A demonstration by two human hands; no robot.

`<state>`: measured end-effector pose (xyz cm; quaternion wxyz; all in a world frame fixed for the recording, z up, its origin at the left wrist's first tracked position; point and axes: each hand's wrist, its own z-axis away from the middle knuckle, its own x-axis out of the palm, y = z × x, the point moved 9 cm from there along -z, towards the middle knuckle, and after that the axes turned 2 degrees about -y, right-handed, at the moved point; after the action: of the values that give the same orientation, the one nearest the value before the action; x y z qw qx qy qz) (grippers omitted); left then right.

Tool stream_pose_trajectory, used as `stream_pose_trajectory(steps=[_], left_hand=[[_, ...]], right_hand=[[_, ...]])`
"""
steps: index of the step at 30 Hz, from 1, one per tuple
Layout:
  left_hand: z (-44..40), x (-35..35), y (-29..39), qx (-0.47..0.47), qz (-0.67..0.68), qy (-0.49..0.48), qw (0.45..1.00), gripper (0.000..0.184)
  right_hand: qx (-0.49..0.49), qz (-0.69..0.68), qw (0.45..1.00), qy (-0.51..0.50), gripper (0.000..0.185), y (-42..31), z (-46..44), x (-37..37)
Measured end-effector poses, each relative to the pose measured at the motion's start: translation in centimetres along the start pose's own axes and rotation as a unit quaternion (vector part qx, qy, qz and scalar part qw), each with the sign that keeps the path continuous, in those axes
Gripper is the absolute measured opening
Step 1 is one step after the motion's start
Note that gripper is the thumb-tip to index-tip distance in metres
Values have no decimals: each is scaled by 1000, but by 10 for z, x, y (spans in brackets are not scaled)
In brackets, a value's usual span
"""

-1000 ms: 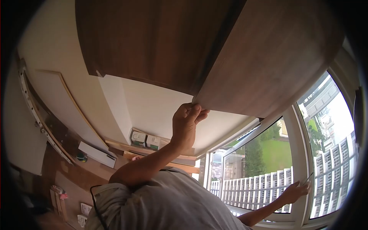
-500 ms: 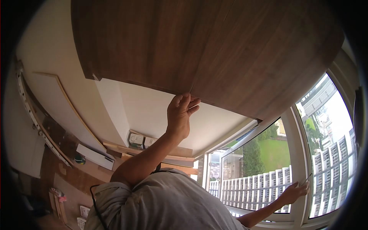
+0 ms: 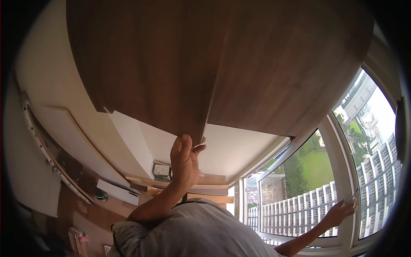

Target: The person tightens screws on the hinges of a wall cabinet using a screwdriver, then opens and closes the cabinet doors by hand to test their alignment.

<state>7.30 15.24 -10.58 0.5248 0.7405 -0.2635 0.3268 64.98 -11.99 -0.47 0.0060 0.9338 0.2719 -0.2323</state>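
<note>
Overhead is a cabinet with two dark wood-grain doors. My left hand (image 3: 185, 165) pinches the bottom inner corner of the left cabinet door (image 3: 145, 73), with the thumb on the near face and the fingers behind the edge. This door stands out from the right cabinet door (image 3: 274, 77), whose bottom edge sits higher in view. Out to the right, my right hand (image 3: 341, 213) is closed beside the white window frame (image 3: 349, 180). A thin, slender tool (image 3: 354, 195) sticks up from its fingers; its kind is too small to make out.
Windows on the right look out on a tall building (image 3: 299, 210) and a lawn (image 3: 319, 165). Below at left are a long perforated metal strip (image 3: 47, 158), a leaning board (image 3: 81, 137), a white panel (image 3: 117, 191) and wooden planks (image 3: 209, 192).
The left door's inner corner has swung outward, away from the right door, with my left hand pinching it. The view has shifted slightly. My right hand keeps its place by the window frame.
</note>
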Motion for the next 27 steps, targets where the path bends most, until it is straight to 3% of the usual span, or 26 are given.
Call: stream_pose_trajectory(steps=[5,10,12,24,27], left_hand=[[-13,-1,-4,1,-31,-25,999,33],[-36,-15,-34,-56,-85,21,995,35],[-39,-8,-34,-59,-97,21,993,36],[-49,9,-33,-67,-69,-14,995,35],[-42,14,-43,-116,-38,-14,992,33]], right_hand=[[37,-1,999,-20,53,3,-2,4],[60,7,997,-47,53,8,-1,8],[32,-4,999,-12,52,6,0,4],[33,-11,999,-13,51,14,1,15],[0,-8,999,39,52,12,4,16]])
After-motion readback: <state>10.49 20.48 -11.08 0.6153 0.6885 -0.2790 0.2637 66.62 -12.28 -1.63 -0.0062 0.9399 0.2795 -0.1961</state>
